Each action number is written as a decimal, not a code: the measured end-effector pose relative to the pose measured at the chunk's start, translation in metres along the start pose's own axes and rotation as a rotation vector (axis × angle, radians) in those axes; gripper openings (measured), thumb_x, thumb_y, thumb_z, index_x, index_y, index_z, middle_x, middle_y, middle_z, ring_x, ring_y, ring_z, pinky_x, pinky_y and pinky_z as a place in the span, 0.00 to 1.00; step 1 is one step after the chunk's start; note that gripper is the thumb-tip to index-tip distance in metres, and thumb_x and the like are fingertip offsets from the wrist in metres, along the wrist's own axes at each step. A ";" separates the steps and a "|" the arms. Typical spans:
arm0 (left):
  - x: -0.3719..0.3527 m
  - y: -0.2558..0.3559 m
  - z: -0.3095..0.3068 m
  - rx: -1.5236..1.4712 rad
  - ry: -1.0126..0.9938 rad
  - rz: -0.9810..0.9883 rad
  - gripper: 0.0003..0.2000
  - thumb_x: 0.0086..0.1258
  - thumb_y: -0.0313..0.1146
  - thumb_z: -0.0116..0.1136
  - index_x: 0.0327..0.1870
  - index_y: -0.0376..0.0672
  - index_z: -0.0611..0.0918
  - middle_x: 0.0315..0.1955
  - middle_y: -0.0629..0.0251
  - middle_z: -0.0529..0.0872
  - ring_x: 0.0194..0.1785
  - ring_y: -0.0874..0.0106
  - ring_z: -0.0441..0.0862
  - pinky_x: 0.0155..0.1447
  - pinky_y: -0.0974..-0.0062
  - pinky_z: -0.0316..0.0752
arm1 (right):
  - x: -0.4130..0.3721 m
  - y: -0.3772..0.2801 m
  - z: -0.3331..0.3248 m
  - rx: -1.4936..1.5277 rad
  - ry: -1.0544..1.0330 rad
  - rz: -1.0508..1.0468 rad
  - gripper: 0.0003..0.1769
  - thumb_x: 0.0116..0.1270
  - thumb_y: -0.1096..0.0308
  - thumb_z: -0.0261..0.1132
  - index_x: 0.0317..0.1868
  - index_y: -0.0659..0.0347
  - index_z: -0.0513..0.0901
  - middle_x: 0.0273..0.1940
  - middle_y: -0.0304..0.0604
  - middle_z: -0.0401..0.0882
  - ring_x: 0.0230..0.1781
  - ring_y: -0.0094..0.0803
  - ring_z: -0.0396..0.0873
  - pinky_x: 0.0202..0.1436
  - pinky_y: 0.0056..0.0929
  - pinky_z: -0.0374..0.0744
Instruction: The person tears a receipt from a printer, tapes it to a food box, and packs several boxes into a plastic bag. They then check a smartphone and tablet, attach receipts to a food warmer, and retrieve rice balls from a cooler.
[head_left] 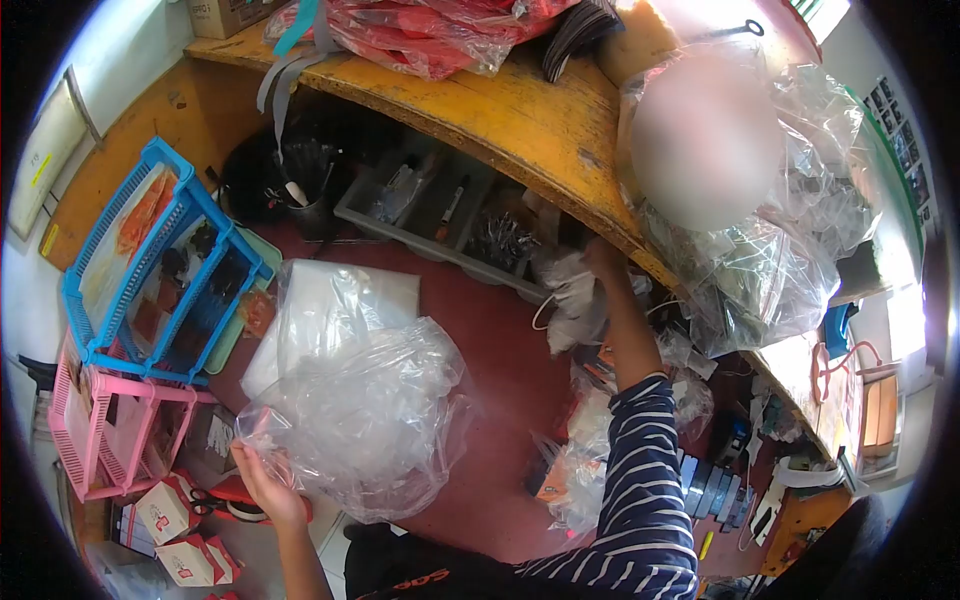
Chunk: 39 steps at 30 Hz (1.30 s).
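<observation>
A large clear plastic bag [385, 420], crumpled and seemingly stuffed with more clear film, lies on the red tabletop. My left hand [268, 485] pinches its left corner, thumb and fingers closed on the film. Beneath and behind the bag rests a flat stack of clear plastic sheets or bags [350, 290]. Under the wooden shelf's edge, my right hand [604, 262] reaches to a whitish crumpled bundle [572, 300] with a thin white loop. The hand touches or sits right beside that bundle; its fingers are too obscured to show a grip.
A grey divided tray [400, 232] with pens and small metal pieces stands under the wooden shelf [500, 110]. Blue stacked baskets [165, 270] and a pink basket [120, 425] are at left. Orange-labelled packets [570, 480] lie near my right arm. Scissors [225, 505] lie lower left.
</observation>
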<state>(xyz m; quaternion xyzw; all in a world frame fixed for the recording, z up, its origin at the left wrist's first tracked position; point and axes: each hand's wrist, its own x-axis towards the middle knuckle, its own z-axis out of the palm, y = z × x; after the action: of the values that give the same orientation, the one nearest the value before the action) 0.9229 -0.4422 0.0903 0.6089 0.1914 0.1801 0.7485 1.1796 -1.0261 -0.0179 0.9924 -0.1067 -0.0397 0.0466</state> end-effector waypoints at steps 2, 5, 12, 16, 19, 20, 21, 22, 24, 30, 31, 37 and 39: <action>-0.001 0.004 0.001 0.005 -0.016 0.008 0.10 0.73 0.39 0.36 0.46 0.45 0.68 0.46 0.65 0.79 0.18 0.89 0.59 0.19 0.91 0.51 | 0.003 0.007 0.000 0.084 -0.002 0.037 0.29 0.55 0.53 0.64 0.56 0.54 0.74 0.57 0.54 0.69 0.55 0.47 0.71 0.57 0.42 0.69; -0.005 0.006 0.001 -0.032 -0.059 0.007 0.10 0.73 0.38 0.37 0.46 0.45 0.68 0.45 0.67 0.79 0.21 0.88 0.62 0.22 0.91 0.54 | -0.019 -0.013 -0.042 0.220 0.006 0.110 0.27 0.59 0.56 0.62 0.57 0.56 0.71 0.52 0.52 0.73 0.49 0.44 0.75 0.54 0.42 0.70; -0.008 -0.003 0.000 -0.059 0.048 -0.029 0.09 0.73 0.38 0.38 0.45 0.45 0.68 0.47 0.64 0.79 0.27 0.87 0.66 0.29 0.89 0.60 | -0.024 -0.001 -0.074 0.598 0.401 0.269 0.20 0.60 0.61 0.61 0.51 0.58 0.72 0.46 0.48 0.74 0.42 0.38 0.75 0.48 0.36 0.71; -0.009 -0.005 -0.003 -0.076 0.005 -0.029 0.08 0.73 0.38 0.38 0.43 0.45 0.68 0.48 0.62 0.79 0.24 0.88 0.64 0.26 0.90 0.58 | -0.028 -0.008 -0.097 0.932 0.736 0.305 0.15 0.61 0.64 0.60 0.47 0.59 0.72 0.42 0.46 0.74 0.38 0.35 0.74 0.44 0.32 0.72; -0.011 0.000 -0.002 -0.089 -0.062 -0.047 0.09 0.73 0.41 0.39 0.45 0.47 0.67 0.51 0.61 0.78 0.21 0.90 0.63 0.22 0.91 0.55 | -0.060 -0.042 -0.127 1.218 0.993 0.267 0.12 0.61 0.66 0.59 0.44 0.60 0.72 0.39 0.44 0.74 0.36 0.33 0.74 0.41 0.30 0.72; -0.013 -0.002 -0.006 -0.066 -0.061 -0.091 0.12 0.73 0.42 0.40 0.51 0.48 0.68 0.51 0.65 0.79 0.22 0.90 0.64 0.23 0.92 0.55 | -0.083 -0.068 -0.142 1.322 1.064 0.246 0.11 0.62 0.67 0.59 0.43 0.60 0.72 0.38 0.44 0.75 0.35 0.32 0.74 0.40 0.29 0.72; -0.013 -0.003 -0.004 -0.053 -0.067 -0.076 0.11 0.73 0.43 0.40 0.49 0.50 0.68 0.49 0.67 0.80 0.20 0.91 0.62 0.21 0.92 0.54 | -0.116 -0.102 -0.153 1.396 1.115 0.206 0.10 0.62 0.68 0.59 0.42 0.60 0.72 0.37 0.43 0.75 0.34 0.31 0.74 0.39 0.28 0.72; -0.013 -0.007 -0.006 -0.057 -0.054 -0.123 0.10 0.73 0.44 0.40 0.47 0.50 0.69 0.49 0.65 0.79 0.22 0.91 0.64 0.22 0.92 0.56 | -0.156 -0.143 -0.159 1.440 1.140 0.139 0.09 0.62 0.68 0.59 0.41 0.61 0.72 0.36 0.42 0.75 0.33 0.30 0.74 0.38 0.27 0.72; -0.018 -0.007 0.002 -0.124 -0.002 -0.175 0.11 0.73 0.44 0.38 0.46 0.49 0.69 0.56 0.60 0.75 0.27 0.87 0.69 0.24 0.92 0.60 | -0.237 -0.223 -0.130 1.311 1.005 -0.212 0.07 0.63 0.70 0.58 0.39 0.61 0.72 0.34 0.41 0.75 0.31 0.29 0.74 0.37 0.25 0.73; -0.030 0.019 -0.002 -0.417 -0.091 -0.024 0.09 0.73 0.42 0.36 0.42 0.50 0.69 0.64 0.51 0.63 0.29 0.84 0.72 0.30 0.89 0.65 | -0.306 -0.306 -0.121 0.930 0.043 -0.720 0.14 0.56 0.66 0.63 0.42 0.62 0.79 0.37 0.43 0.80 0.38 0.33 0.79 0.40 0.29 0.76; -0.033 0.018 -0.011 -0.436 -0.093 0.002 0.09 0.73 0.42 0.36 0.43 0.50 0.69 0.64 0.52 0.63 0.29 0.84 0.72 0.33 0.87 0.66 | -0.297 -0.291 -0.135 1.051 0.176 -0.701 0.14 0.57 0.66 0.62 0.43 0.63 0.79 0.36 0.42 0.80 0.37 0.32 0.79 0.39 0.28 0.76; -0.036 0.022 -0.056 -0.407 -0.034 0.096 0.10 0.73 0.40 0.33 0.47 0.50 0.68 0.67 0.55 0.59 0.25 0.83 0.69 0.33 0.85 0.70 | -0.068 -0.115 -0.086 1.177 1.294 -0.045 0.16 0.64 0.67 0.55 0.49 0.67 0.67 0.48 0.51 0.65 0.46 0.39 0.67 0.55 0.33 0.65; -0.040 0.018 -0.078 -0.419 -0.076 0.049 0.10 0.73 0.40 0.33 0.48 0.50 0.68 0.66 0.54 0.59 0.23 0.83 0.67 0.28 0.86 0.69 | -0.035 -0.092 -0.074 1.054 1.109 -0.075 0.21 0.65 0.63 0.56 0.53 0.66 0.67 0.54 0.53 0.65 0.51 0.41 0.67 0.58 0.35 0.64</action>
<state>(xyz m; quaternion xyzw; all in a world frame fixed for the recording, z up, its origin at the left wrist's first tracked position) 0.8482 -0.3931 0.0963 0.4506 0.1065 0.2110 0.8609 1.1710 -0.9227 0.0488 0.7611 -0.0389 0.5187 -0.3876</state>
